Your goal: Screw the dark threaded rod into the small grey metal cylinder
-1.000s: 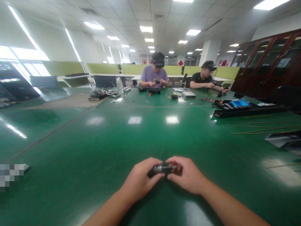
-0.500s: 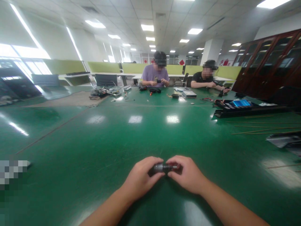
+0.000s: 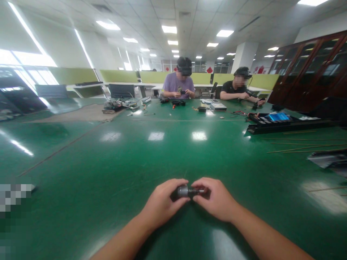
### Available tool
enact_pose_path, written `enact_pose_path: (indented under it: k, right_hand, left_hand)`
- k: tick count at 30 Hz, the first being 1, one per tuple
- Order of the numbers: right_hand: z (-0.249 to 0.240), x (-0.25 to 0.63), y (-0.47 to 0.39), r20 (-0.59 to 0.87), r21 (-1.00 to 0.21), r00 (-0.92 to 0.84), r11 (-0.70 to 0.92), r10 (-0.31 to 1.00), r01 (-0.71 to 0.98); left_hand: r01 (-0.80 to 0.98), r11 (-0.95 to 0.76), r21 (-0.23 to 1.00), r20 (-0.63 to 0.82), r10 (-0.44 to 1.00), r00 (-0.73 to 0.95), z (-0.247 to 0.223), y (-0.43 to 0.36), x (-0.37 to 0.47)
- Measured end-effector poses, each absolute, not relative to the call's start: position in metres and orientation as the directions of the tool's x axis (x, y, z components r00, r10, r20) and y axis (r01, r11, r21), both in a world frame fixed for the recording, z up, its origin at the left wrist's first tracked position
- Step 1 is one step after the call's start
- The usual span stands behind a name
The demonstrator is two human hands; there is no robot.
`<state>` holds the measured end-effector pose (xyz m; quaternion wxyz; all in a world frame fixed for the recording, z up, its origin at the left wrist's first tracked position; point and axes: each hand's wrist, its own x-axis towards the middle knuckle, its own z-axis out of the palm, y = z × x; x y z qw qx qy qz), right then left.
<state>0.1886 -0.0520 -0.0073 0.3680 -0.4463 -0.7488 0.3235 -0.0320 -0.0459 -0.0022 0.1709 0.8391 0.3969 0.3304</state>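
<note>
Between my hands lies a small dark cylindrical tool, held level just above or on the green table. It has a grey barrel on the left and a narrower black section with a thin metal shaft to the right; its exact kind does not show. My left hand wraps round the barrel end, thumb below and fingers above. Thumb and forefinger of my right hand close about the shaft end, where something reddish shows. The palms hide both ends of the tool.
Across the table two people sit, one in a purple shirt, one in a black shirt. Circuit boards lie far left. At the right are a black tray, thin rods and grey wrapping.
My hands keep nearly the same place and hold on the tool. The view has shifted very slightly; the thin shaft end shows a little differently between my right fingers.
</note>
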Motion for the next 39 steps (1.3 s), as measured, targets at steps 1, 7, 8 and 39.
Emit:
enact_pose_path:
  k: [1,7,8,39]
  right_hand:
    - [-0.0071,0.1885,-0.0521,0.266,-0.81,-0.335,0.398,0.904,0.43]
    - [-0.0056,0.1883,-0.053,0.259,-0.821,-0.335,0.389,0.906,0.418]
    - [-0.0055,0.1883,-0.0531,0.252,-0.826,-0.331,0.38,0.909,0.416]
    - [-0.0014,0.1884,-0.0549,0.334,-0.783,-0.345,0.462,0.877,0.417]
  left_hand:
    - [0.55,-0.628,0.551,0.417,0.777,0.471,-0.0017,-0.0457,-0.0317]
    - [0.536,-0.633,0.559,0.422,0.773,0.474,-0.0016,-0.0446,-0.0317]
    - [0.532,-0.633,0.562,0.421,0.773,0.475,-0.0017,-0.0446,-0.0317]
    - [0.459,-0.687,0.563,0.464,0.722,0.512,-0.0021,-0.0435,-0.0321]
